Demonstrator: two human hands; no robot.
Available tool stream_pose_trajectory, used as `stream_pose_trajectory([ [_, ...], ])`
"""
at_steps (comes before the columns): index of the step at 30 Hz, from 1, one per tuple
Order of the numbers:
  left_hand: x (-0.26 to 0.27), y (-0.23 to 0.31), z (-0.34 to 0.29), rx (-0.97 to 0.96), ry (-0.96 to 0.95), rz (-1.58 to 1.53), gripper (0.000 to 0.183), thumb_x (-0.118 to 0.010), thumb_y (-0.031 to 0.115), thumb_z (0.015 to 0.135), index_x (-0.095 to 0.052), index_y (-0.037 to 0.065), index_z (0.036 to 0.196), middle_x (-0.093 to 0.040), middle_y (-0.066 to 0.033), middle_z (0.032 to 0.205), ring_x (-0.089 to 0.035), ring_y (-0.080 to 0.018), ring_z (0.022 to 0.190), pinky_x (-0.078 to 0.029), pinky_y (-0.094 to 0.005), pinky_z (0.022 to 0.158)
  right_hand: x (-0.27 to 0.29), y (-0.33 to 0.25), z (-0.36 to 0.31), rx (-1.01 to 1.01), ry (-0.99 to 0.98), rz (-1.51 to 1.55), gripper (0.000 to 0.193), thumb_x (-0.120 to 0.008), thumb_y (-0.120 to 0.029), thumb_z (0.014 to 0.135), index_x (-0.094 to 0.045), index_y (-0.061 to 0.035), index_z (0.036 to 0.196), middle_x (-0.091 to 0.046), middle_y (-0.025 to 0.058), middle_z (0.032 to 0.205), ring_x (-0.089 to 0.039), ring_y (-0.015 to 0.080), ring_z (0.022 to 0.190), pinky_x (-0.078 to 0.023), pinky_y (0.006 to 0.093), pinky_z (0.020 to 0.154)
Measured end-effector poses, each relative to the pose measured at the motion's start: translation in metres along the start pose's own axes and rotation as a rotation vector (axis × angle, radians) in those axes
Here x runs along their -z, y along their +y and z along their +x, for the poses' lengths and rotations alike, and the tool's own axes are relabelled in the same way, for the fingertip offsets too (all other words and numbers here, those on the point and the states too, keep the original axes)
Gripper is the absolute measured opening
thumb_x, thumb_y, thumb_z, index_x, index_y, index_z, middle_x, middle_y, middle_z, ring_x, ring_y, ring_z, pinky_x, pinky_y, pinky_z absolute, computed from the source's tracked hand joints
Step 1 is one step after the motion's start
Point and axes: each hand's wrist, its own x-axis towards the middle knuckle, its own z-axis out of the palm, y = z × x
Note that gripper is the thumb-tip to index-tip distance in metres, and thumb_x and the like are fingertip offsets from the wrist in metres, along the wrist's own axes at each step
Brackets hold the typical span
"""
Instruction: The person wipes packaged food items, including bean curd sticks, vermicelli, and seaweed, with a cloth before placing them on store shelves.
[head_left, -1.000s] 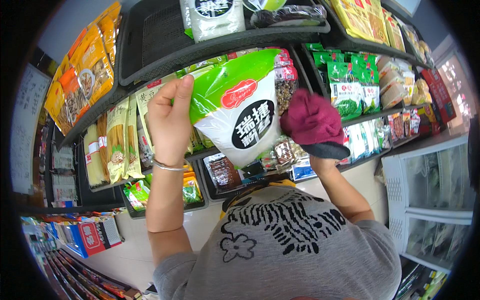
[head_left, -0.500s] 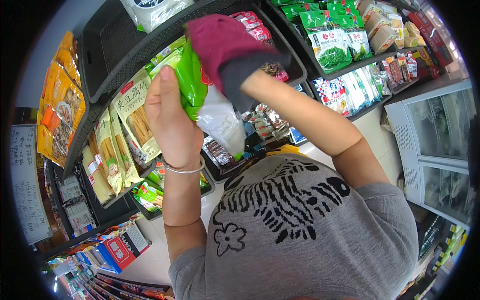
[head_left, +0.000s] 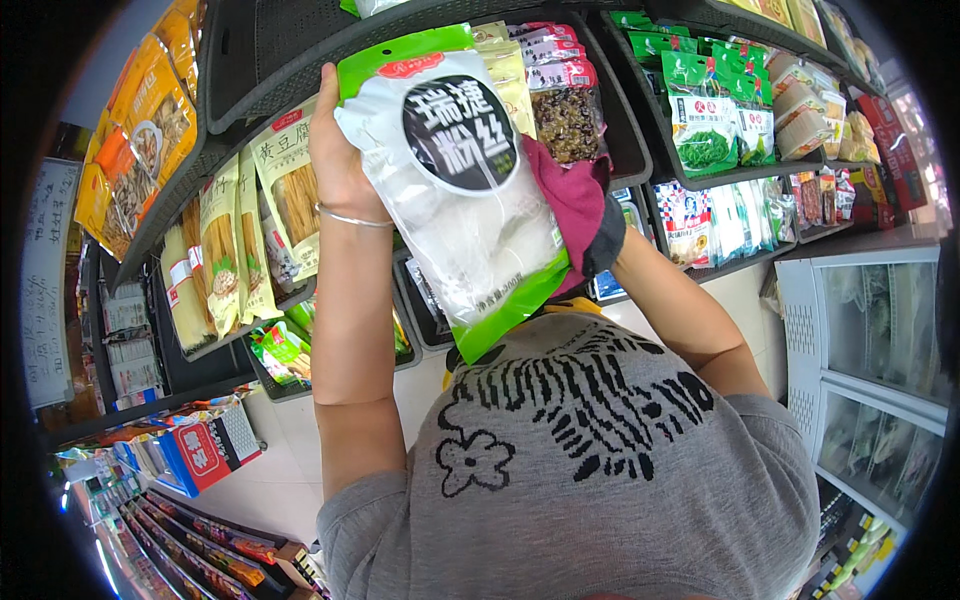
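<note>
A bag of glass noodles (head_left: 460,220), white and clear plastic with green ends and a round black label, is held up in front of me, tilted, its front facing me. My left hand (head_left: 345,165) grips its left edge near the top; most of its fingers are behind the bag. At the bag's lower right edge is my right hand (head_left: 600,225), covered by a maroon cloth (head_left: 565,205) with a dark grey part round the wrist. The cloth touches the bag's edge. Under it the fingers are hidden, and whether it is a glove or a loose cloth cannot be made out.
Black shelf baskets (head_left: 630,150) rise around the bag. They hold dried bean-curd sticks (head_left: 295,185) at left, bean packs (head_left: 565,120) behind, and green packets (head_left: 700,125) at right. A glass-door fridge (head_left: 870,330) stands at far right; a blue-and-red carton (head_left: 205,455) is lower left.
The bag has turned from edge-on to front-facing and tilted. My right hand with the maroon cloth has moved down from the bag's top to its lower right edge.
</note>
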Motion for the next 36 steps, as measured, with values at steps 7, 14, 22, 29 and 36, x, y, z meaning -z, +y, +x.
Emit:
stream_pose_trajectory([
  [7, 0.022, 0.011, 0.013, 0.046, 0.182, 0.096, 0.046, -0.04, 0.04, 0.092, -0.05, 0.001, 0.115, -0.057, -0.0189, 0.112, -0.056, -0.0324, 0.101, -0.044, -0.0431, 0.091, 0.021, 0.018, -0.022, 0.078, -0.014, -0.229, 0.043, -0.045, -0.021, 0.094, -0.034, -0.0075, 0.133, -0.044, 0.0098, 0.128, -0.045, 0.0187, 0.113, -0.037, 0.0323, 0.097],
  [14, 0.066, 0.015, 0.005, -0.138, 0.356, 0.502, 0.053, -0.035, 0.037, 0.095, -0.031, -0.002, 0.13, -0.039, -0.023, 0.131, -0.044, -0.0308, 0.117, -0.036, -0.0438, 0.098, 0.057, 0.044, -0.032, 0.165, 0.017, -0.742, 0.045, -0.049, -0.02, 0.09, -0.036, -0.0068, 0.132, -0.041, 0.0115, 0.131, -0.041, 0.0223, 0.118, -0.03, 0.0339, 0.103],
  [22, 0.003, -0.083, -0.062, -0.459, 0.225, 0.925, 0.077, -0.038, 0.057, 0.088, -0.008, 0.011, 0.144, -0.012, -0.0143, 0.147, -0.02, -0.029, 0.134, -0.02, -0.0433, 0.108, -0.034, -0.017, -0.023, 0.344, 0.106, -0.989, 0.046, -0.056, -0.027, 0.082, -0.043, -0.0058, 0.12, -0.047, 0.0158, 0.119, -0.045, 0.0312, 0.115, -0.037, 0.039, 0.096],
  [29, 0.055, -0.062, -0.063, 0.127, -0.19, -0.242, 0.064, -0.038, 0.049, 0.092, -0.023, 0.011, 0.14, -0.031, -0.0165, 0.14, -0.033, -0.0383, 0.125, -0.033, -0.0552, 0.099, -0.054, 0.003, -0.037, 0.356, -0.4, -0.762, 0.043, -0.058, -0.027, 0.079, -0.045, -0.0062, 0.115, -0.05, 0.0144, 0.111, -0.048, 0.0321, 0.109, -0.044, 0.0403, 0.088],
  [36, 0.073, -0.033, -0.074, -0.019, -0.28, -0.274, 0.067, -0.045, 0.051, 0.087, -0.03, 0.008, 0.136, -0.043, -0.022, 0.129, -0.052, -0.039, 0.101, -0.046, -0.0556, 0.081, -0.042, 0.0, -0.051, 0.24, -0.588, -1.114, 0.023, -0.059, -0.003, 0.067, -0.062, -0.0071, 0.09, -0.054, 0.0127, 0.105, -0.055, 0.0304, 0.096, -0.047, 0.0377, 0.08],
])
